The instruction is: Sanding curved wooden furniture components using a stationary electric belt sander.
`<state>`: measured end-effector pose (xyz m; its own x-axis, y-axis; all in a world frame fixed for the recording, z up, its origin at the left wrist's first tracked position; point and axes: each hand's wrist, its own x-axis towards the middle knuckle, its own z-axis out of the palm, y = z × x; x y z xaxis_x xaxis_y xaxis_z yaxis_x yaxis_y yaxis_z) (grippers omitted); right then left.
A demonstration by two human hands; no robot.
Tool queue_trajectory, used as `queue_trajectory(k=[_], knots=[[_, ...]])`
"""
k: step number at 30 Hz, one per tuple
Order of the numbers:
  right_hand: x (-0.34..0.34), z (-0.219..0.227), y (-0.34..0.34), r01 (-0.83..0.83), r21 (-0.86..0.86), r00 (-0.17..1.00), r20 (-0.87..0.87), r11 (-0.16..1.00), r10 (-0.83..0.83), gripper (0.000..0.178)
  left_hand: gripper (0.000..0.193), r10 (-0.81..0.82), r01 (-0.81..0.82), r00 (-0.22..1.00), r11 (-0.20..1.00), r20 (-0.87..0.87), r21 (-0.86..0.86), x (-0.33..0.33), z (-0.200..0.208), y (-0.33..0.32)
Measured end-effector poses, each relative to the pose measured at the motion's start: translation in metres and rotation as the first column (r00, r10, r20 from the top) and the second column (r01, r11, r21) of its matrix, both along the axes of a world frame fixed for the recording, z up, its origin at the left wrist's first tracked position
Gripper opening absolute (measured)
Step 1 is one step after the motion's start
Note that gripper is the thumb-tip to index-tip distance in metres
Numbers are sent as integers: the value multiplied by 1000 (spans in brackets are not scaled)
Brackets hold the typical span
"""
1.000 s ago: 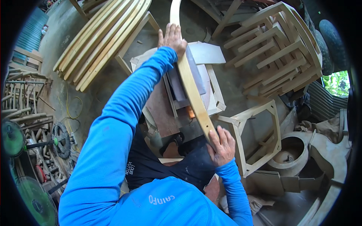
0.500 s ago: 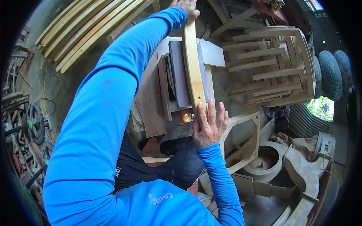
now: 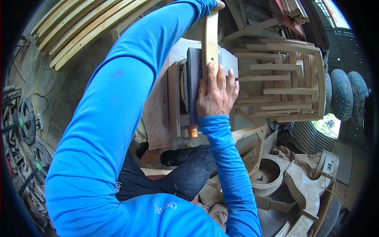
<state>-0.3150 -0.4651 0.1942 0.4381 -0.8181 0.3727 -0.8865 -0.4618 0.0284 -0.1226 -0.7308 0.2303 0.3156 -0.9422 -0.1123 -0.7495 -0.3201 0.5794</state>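
Note:
A pale, gently curved wooden slat with a small dark hole near its near end lies lengthwise over a grey flat bed with a dark edge. My right hand presses flat on the slat's near end, fingers stretched forward and slightly apart. At the far end is my left hand, mostly beyond the top edge; its fingers are hidden. An orange piece shows at the bed's near end. A brown board lies left of the bed.
Several similar curved slats lie side by side at the upper left. A stack of wooden frames stands to the right. Below it are a dusty round housing with a duct and a wooden frame. Yellow cord crosses the floor at left.
The slat has slid forward, away from me, along the grey bed. Both hands have moved forward with it, and my left hand has mostly left the top of the picture.

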Motion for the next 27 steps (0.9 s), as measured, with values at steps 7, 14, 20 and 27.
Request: queue_trajectory(k=[7,14,20,27], knots=[[-17,2,-8,-22,-100,999,-40,995,18,52,77,-69,65,985,997,-155,-32,-2,5,4],[-58,7,70,-53,-13,998,-42,999,52,56,79,22,-12,997,991,71,-131,-22,-32,56],[-118,8,177,-118,79,989,99,990,110,57,80,26,4,966,993,258,-116,-75,-29,178],[-198,26,318,-180,234,970,202,955,133,63,85,-109,153,925,984,364,-94,-160,-30,327]])
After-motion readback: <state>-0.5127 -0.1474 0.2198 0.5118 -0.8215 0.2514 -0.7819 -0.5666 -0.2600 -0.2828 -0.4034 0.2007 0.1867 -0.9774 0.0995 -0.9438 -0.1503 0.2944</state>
